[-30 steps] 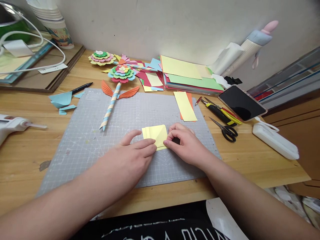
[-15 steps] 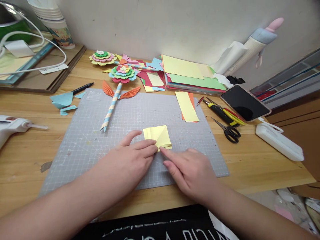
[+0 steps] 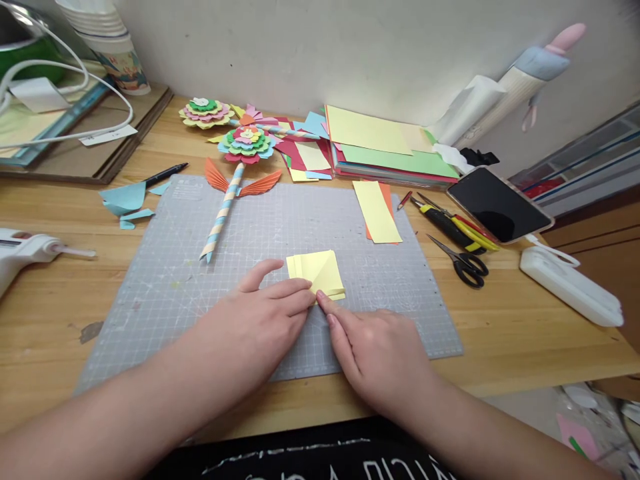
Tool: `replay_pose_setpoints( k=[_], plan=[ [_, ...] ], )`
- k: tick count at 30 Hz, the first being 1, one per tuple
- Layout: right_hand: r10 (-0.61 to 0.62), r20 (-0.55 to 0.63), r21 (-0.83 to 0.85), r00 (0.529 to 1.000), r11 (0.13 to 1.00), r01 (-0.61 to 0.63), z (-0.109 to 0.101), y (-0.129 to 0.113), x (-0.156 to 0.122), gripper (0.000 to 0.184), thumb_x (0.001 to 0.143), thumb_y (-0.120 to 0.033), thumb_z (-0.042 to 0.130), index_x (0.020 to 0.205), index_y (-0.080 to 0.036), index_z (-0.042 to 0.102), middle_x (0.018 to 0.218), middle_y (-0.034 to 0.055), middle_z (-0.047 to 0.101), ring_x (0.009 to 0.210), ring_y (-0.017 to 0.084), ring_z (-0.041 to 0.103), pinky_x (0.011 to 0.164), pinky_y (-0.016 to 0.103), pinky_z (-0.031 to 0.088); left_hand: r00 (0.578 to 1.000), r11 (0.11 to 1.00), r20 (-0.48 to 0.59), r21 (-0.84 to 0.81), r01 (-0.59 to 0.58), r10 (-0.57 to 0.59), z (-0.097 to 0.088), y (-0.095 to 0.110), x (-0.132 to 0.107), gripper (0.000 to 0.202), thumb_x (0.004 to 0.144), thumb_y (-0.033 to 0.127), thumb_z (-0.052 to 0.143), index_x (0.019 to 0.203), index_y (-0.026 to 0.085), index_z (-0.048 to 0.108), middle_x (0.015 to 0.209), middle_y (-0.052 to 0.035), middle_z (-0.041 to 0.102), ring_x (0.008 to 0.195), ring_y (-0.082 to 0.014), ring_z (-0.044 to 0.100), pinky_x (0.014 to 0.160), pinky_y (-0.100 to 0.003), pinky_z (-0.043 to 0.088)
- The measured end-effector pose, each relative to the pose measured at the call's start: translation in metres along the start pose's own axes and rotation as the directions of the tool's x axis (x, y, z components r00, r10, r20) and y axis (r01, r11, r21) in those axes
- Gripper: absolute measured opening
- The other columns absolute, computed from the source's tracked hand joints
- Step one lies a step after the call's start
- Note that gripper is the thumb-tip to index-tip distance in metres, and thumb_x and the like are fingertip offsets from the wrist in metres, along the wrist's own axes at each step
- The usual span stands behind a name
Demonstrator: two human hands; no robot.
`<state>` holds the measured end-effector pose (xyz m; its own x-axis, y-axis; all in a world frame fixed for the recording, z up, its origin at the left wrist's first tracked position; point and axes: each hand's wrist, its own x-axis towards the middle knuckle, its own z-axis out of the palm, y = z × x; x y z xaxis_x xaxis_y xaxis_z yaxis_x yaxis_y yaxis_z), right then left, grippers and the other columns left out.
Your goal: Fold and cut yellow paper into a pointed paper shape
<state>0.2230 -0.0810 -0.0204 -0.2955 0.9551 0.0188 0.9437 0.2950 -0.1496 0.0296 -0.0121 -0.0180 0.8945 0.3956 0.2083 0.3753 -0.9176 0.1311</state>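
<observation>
A small folded yellow paper lies on the grey cutting mat. My left hand rests flat on the mat, its fingers stretched out and its fingertips pressing the paper's near left edge. My right hand lies below the paper with its forefinger stretched up to the near corner, touching it beside the left fingertips. Neither hand grips anything.
On the wooden table: a paper flower with a striped stem, a second flower, a colored paper stack, yellow and orange strips, scissors, cutters, a phone, a white case, a glue gun, blue scraps, a pen.
My right hand left the paper's right side, swung down toward me, and now points its forefinger at the near corner. The left hand stays pressing the paper.
</observation>
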Motion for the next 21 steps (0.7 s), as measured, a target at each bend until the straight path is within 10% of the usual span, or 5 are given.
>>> replay_pose_setpoints(
  k=[14,21],
  plan=[
    [0.166,0.113,0.142,0.98,0.973,-0.181,-0.011,0.036,-0.004,0.043,0.099,-0.031,0.033,0.119,-0.027,0.071,0.084,0.0057,0.079,0.07,0.027,0.073,0.052,0.035,0.042,1.0,1.0,-0.002,0.022,-0.021,0.021,-0.001,0.0,0.0,0.032,0.088,0.003,0.042,0.096,0.016,0.07,0.106,-0.0035,0.073,0.116,-0.0187,0.059,0.118,-0.039,0.006],
    [-0.102,-0.151,0.255,0.983,0.957,0.139,-0.008,0.023,0.002,0.04,0.1,-0.025,0.036,0.125,-0.013,0.065,0.088,0.0095,0.07,0.078,0.022,0.063,0.067,0.036,0.047,0.991,0.99,-0.031,0.045,0.134,-0.132,-0.004,-0.007,-0.003,0.029,0.088,0.009,0.049,0.095,0.027,0.072,0.115,-0.0038,0.064,0.115,-0.0254,0.052,0.109,-0.047,0.023]
  ],
)
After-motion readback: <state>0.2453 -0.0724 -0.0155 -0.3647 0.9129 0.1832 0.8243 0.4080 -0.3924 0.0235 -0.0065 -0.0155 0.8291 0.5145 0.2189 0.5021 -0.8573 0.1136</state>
